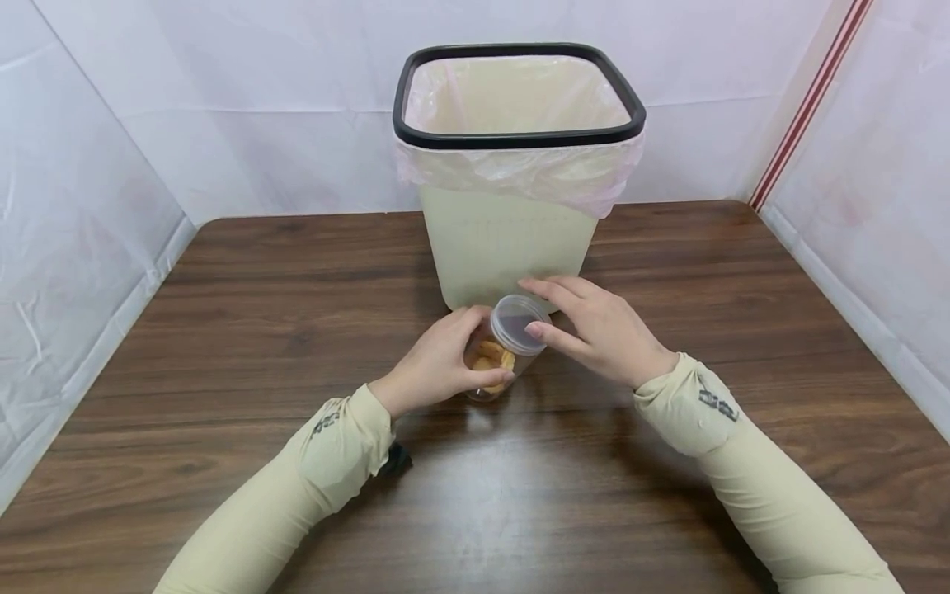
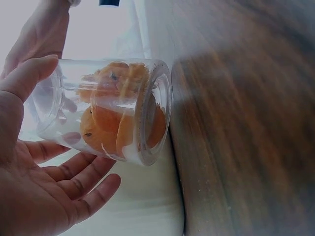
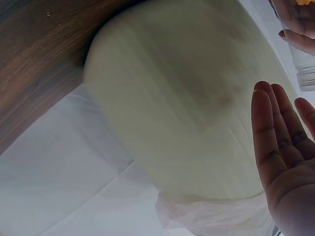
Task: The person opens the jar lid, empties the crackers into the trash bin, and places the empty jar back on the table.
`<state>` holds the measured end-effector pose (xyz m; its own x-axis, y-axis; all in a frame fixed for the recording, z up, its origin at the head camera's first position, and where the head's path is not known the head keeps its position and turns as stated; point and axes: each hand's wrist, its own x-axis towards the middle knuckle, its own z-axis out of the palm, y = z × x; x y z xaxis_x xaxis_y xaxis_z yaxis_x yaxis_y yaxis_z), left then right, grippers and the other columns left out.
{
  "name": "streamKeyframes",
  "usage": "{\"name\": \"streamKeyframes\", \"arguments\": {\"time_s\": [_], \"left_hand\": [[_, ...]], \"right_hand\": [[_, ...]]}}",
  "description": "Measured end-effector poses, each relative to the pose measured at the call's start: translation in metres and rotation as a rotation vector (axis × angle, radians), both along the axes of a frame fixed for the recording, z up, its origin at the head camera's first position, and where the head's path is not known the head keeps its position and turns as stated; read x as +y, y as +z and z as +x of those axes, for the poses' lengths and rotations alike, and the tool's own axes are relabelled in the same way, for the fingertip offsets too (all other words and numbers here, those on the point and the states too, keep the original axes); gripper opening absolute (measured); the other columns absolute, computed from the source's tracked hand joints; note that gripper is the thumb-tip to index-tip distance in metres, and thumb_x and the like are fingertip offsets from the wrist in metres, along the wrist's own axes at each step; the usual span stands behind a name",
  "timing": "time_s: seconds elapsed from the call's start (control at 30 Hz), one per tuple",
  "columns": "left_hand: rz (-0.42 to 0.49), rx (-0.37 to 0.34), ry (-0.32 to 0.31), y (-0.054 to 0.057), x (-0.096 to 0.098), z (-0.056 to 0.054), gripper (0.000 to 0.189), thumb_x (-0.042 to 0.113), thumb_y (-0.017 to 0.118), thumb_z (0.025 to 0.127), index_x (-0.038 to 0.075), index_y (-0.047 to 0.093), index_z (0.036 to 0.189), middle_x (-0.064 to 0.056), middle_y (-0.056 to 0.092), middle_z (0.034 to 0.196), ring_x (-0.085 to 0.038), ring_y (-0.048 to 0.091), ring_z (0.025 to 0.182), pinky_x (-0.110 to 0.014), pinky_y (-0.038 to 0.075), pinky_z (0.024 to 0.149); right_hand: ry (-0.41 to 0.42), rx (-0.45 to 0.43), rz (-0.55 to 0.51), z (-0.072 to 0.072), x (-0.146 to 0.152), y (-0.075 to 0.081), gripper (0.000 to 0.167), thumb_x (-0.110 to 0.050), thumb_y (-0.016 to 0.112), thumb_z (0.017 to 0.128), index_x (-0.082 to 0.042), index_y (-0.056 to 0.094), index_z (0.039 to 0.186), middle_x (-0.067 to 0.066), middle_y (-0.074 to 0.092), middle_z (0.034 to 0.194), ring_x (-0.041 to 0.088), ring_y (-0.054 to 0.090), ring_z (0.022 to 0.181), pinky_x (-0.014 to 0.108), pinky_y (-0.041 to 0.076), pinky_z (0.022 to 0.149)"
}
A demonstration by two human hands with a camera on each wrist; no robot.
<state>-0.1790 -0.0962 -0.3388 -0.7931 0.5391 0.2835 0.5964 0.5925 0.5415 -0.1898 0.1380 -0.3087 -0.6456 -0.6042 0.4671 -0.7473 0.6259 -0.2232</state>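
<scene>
Sleeve [image 1: 783, 503] behind right hand [image 1: 599, 334], released, just beside lid [image 1: 517, 318] of jar [image 2: 106, 108]. Jar within grasp of left hand [image 1: 443, 359]. Likely step, lid handling: steady jar with left hand, wrap right hand evenly around lid.

Creased white sheeting [image 1: 282, 148] across the frame's top and sides made a booth around a brown wood-grain tabletop [image 1: 260, 330].

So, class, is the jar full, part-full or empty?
Part-full: orange pieces sit in the base end of the clear jar, with bare space towards its top.
</scene>
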Motion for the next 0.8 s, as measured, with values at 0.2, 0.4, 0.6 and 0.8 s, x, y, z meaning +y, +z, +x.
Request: {"name": "streamKeyframes", "arguments": {"time_s": [0.2,0.4,0.6,0.8], "left_hand": [[-0.012,0.029,0.002,-0.001,0.001,0.0,0.06,0.034,0.079,0.078,0.007,0.054,0.125,-0.005,0.062,0.112,-0.017,0.057,0.098,-0.035,0.049,0.086],[-0.012,0.035,0.012,-0.001,0.001,0.001,0.059,0.032,0.08,0.077,0.007,0.054,0.124,-0.005,0.063,0.109,-0.018,0.058,0.098,-0.035,0.049,0.086],[-0.009,0.035,0.009,0.001,0.001,0.002,0.06,0.032,0.08,0.077,0.007,0.055,0.125,-0.006,0.062,0.112,-0.018,0.058,0.099,-0.035,0.049,0.087],[-0.02,0.03,0.013,0.0,0.001,0.001,0.061,0.034,0.079,0.078,0.008,0.054,0.127,-0.005,0.062,0.114,-0.017,0.057,0.1,-0.035,0.049,0.087]], "right_hand": [[-0.008,0.083,-0.005,0.002,-0.007,0.003,0.076,-0.07,0.027,0.092,-0.011,0.058,0.129,0.009,0.064,0.114,0.024,0.062,0.105,0.041,0.052,0.087],[-0.02,0.143,0.001,0.002,-0.012,0.004,0.066,-0.065,0.041,0.092,-0.011,0.062,0.123,0.008,0.064,0.107,0.023,0.063,0.094,0.039,0.053,0.078],[-0.01,0.157,-0.011,0.003,-0.012,0.002,0.071,-0.069,0.034,0.092,-0.012,0.063,0.122,0.007,0.064,0.103,0.021,0.061,0.087,0.036,0.052,0.075],[-0.007,0.187,-0.011,0.003,-0.013,0.001,0.072,-0.07,0.033,0.092,-0.011,0.064,0.12,0.006,0.064,0.1,0.021,0.063,0.087,0.036,0.053,0.074]]}}
